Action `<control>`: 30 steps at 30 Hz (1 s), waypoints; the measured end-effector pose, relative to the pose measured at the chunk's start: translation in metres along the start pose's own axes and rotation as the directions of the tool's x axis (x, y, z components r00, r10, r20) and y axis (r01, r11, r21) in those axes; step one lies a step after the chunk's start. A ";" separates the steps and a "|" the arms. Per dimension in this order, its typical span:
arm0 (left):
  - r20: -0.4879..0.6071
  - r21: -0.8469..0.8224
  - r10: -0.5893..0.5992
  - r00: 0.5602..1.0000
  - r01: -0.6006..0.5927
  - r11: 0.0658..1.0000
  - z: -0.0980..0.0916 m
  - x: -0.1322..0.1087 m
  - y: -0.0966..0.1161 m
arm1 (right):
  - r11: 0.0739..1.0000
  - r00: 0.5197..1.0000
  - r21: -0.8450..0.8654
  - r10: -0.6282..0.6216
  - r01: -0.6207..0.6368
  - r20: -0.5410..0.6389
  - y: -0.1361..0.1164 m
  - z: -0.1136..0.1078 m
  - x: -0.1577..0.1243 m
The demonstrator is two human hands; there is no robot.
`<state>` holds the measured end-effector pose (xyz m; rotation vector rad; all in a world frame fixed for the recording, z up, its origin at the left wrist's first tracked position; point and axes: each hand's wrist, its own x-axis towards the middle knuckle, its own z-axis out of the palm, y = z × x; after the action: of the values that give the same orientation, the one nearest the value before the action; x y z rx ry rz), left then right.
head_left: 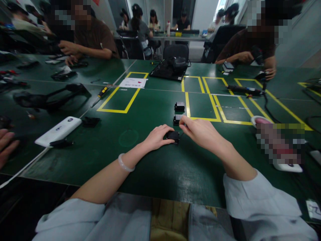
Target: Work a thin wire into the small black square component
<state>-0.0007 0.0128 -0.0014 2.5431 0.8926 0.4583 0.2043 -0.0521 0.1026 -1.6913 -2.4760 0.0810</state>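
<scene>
My left hand [157, 136] rests on the green table with its thumb and fingers closed around the sides of a small black box-shaped part [173, 135]. A short dark strand, perhaps a wire, shows at that part's right side. My right hand [200, 130] hovers just beyond and to the right, fingers curled into a pinch. What the pinch holds, if anything, is too small to make out. Right by its fingertips stands a second black box-shaped part [176, 120]; I cannot tell whether they touch. A third such part [179, 106] stands behind it.
A white power strip [59, 131] and a black frame-like object [50, 97] lie left, near a yellow-black screwdriver [103, 91]. Yellow tape rectangles [204, 119] mark the table. A second power strip [288, 166] lies right. Co-workers sit opposite; another person's hand [7, 144] is at far left.
</scene>
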 end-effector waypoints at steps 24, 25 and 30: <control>-0.003 0.001 0.005 1.000 -0.005 1.000 0.001 0.001 -0.002 | 0.999 0.999 0.040 -0.037 0.037 -0.005 -0.001 -0.003 -0.002; -0.002 -0.001 0.004 1.000 -0.004 1.000 0.001 0.001 -0.002 | 0.999 0.999 0.041 -0.033 0.033 -0.005 -0.001 -0.002 -0.002; -0.003 0.000 -0.004 1.000 0.004 1.000 0.001 0.001 -0.001 | 1.000 1.000 0.010 -0.021 0.021 0.013 0.000 0.000 -0.001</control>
<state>-0.0004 0.0138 -0.0029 2.5402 0.8988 0.4612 0.2044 -0.0527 0.1029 -1.6659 -2.4979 0.1028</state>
